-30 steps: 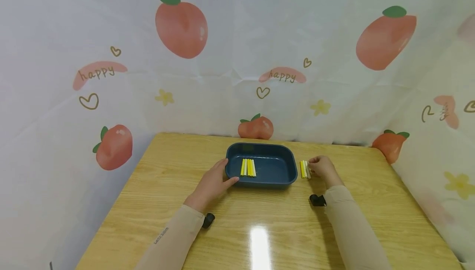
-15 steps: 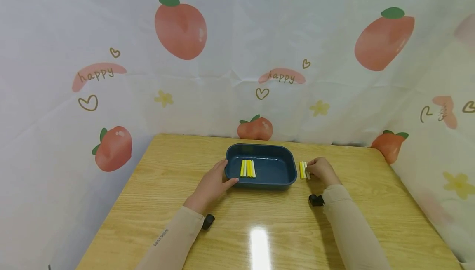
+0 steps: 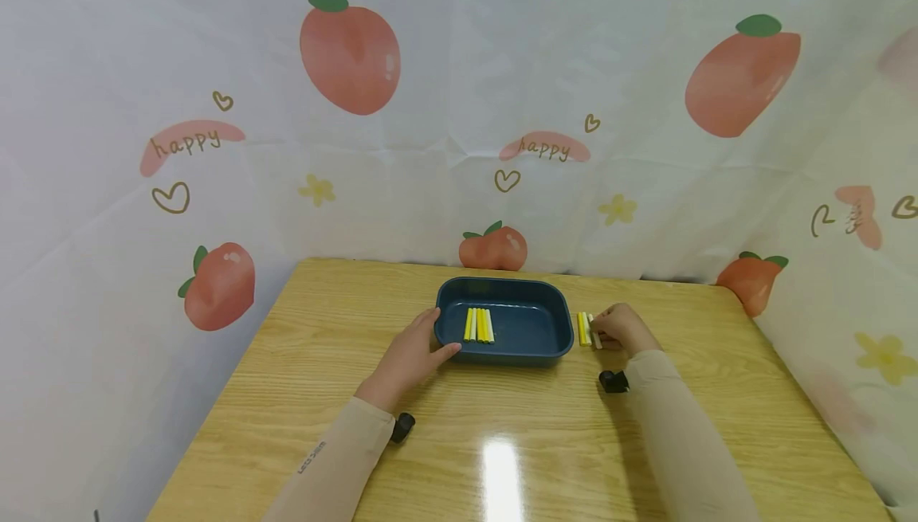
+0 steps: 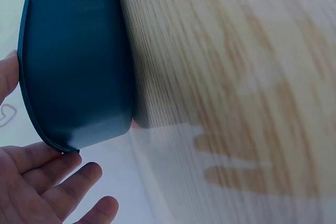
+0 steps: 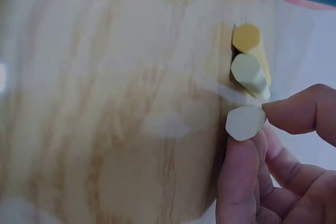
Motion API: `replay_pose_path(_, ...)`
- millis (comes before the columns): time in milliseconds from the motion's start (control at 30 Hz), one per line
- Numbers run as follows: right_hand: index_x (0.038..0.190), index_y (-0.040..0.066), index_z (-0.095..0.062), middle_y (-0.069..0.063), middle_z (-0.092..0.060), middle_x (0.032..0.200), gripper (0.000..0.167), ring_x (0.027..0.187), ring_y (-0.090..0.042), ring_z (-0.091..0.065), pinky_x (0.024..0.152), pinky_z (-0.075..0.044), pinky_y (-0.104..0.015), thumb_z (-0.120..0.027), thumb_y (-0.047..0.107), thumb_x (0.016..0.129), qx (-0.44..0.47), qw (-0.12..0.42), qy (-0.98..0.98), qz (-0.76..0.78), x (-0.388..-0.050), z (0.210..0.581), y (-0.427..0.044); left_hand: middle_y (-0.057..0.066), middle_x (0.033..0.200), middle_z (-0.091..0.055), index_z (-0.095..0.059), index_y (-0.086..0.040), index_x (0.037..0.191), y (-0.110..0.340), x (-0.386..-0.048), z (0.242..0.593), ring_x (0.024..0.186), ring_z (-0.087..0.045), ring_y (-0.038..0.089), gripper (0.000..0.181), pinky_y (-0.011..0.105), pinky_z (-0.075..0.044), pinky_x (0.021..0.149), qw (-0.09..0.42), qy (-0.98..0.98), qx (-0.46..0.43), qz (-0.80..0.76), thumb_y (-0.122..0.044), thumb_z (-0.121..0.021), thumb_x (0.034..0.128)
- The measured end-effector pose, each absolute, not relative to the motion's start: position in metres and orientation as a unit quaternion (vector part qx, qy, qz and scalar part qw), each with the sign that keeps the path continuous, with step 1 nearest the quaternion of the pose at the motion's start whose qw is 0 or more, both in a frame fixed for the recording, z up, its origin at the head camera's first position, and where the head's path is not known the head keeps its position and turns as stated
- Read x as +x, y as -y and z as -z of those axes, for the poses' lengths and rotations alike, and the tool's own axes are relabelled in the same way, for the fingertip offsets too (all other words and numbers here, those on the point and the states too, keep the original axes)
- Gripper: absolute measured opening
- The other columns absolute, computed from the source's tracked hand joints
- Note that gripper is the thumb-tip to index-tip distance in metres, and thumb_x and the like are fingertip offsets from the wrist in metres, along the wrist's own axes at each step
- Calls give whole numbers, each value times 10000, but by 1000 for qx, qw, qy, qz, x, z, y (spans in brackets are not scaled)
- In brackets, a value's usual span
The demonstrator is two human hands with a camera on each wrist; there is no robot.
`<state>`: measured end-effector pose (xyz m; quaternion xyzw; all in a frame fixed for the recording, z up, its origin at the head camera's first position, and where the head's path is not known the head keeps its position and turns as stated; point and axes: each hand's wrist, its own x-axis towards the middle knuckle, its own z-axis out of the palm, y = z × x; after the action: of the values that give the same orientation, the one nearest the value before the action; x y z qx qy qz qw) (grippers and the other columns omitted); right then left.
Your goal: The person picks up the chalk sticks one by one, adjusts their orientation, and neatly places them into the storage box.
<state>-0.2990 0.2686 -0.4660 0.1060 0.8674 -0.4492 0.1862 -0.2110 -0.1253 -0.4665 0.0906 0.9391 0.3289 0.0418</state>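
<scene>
A dark blue tray (image 3: 531, 359) holds several yellow and white sticks (image 3: 479, 326) lying side by side at its left. My left hand (image 3: 404, 359) holds the tray's left end, thumb on the near rim; in the left wrist view, fingertips of the left hand (image 4: 47, 182) touch the tray (image 4: 79, 61). Right of the tray, my right hand (image 3: 627, 331) pinches a white stick (image 3: 598, 341) between thumb and fingers. In the right wrist view the pinched white stick (image 5: 245, 123) sits apart from a yellow stick (image 5: 247, 38) and another white one (image 5: 247, 68), which touch.
The wooden table (image 3: 323, 307) reaches back to a white cloth (image 3: 402, 211) printed with peaches. A black object (image 3: 404, 427) is at the left wrist and another (image 3: 613, 382) at the right wrist.
The pinched white stick has come slightly apart from the sticks beside it, to the right, its near end tilting outward. The left hand and tray have stayed in place.
</scene>
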Motion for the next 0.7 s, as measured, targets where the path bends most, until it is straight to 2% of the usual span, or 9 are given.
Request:
replay_pose_path(133,1017,-65,-612,-68,-567,848,181,735,-154,-539,669,-555,-270,-553,88,939,95,193,-861,462,-297,463,-272,113,1617,-303,-280,-75,1585,126,-212,467,1464,-323,322,873,491,-336,1161,40,-940,91,-326,-524,-654,936)
replay_pose_path(267,1088,-98,-587,-71,-554,856,233,756,-162,-531,692,-556,-297,-545,85,950,92,198,-855,469,-294,460,-276,113,1615,-306,-284,-72,1583,126,-212,468,1463,-325,320,870,489,-336,1161,38,-940,91,-326,-518,-659,936)
replay_pose_path(467,1279,-141,-513,-181,-584,1085,392,920,-240,-595,803,-579,-378,-528,116,984,74,208,-857,466,-289,455,-281,114,1611,-316,-295,-68,1579,125,-213,468,1460,-332,316,863,484,-341,1159,35,-940,91,-326,-508,-666,936)
replay_pose_path(567,1325,-151,-472,-246,-559,1204,427,1014,-302,-599,862,-566,-427,-510,131,1006,59,215,-855,467,-286,449,-283,115,1610,-318,-297,-66,1577,125,-213,468,1460,-333,314,858,480,-343,1158,35,-940,92,-326,-503,-667,938)
replay_pose_path(700,1343,-157,-443,-234,-554,1192,434,1001,-300,-597,871,-562,-436,-499,138,1030,42,222,-852,473,-284,440,-284,116,1609,-318,-298,-64,1576,125,-213,469,1460,-334,315,855,483,-345,1157,35,-940,91,-326,-492,-673,938)
